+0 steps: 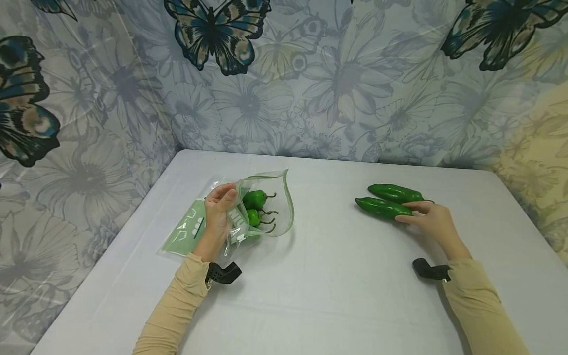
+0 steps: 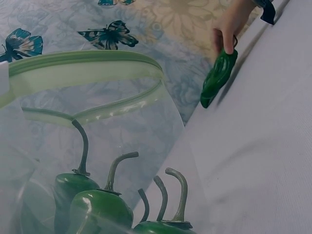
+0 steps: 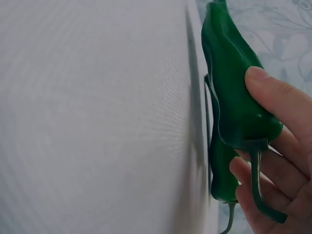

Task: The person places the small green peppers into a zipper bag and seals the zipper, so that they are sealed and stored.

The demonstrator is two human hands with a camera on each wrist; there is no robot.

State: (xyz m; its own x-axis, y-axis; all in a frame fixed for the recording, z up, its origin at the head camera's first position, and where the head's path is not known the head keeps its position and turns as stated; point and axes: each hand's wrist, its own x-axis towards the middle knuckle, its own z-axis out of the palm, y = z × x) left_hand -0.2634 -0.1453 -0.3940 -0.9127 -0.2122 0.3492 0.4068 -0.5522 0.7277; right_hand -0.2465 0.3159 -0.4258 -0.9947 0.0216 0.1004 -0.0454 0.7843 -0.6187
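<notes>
My left hand (image 1: pixel 216 213) grips the edge of a clear zip bag (image 1: pixel 279 183) with a green printed panel, its mouth spread toward the right. Several green peppers (image 1: pixel 255 199) lie inside, their curved stems pointing at the opening; the left wrist view shows the stems (image 2: pixel 180 195) up close. Over on the right, my right hand (image 1: pixel 434 222) pinches the stem end of a long glossy green pepper (image 1: pixel 380 208) between thumb and fingers. Just behind it lies a second long green pepper (image 1: pixel 392 191), partly covered by the held one (image 3: pixel 236 92) in the right wrist view.
Both bag and peppers are on a white-covered table (image 1: pixel 319 296). Behind and at the left hangs a patterned cloth (image 1: pixel 346 84) with flowers and butterflies. A black wrist camera (image 1: pixel 224 272) sits on the left wrist and another black camera (image 1: pixel 430 269) on the right.
</notes>
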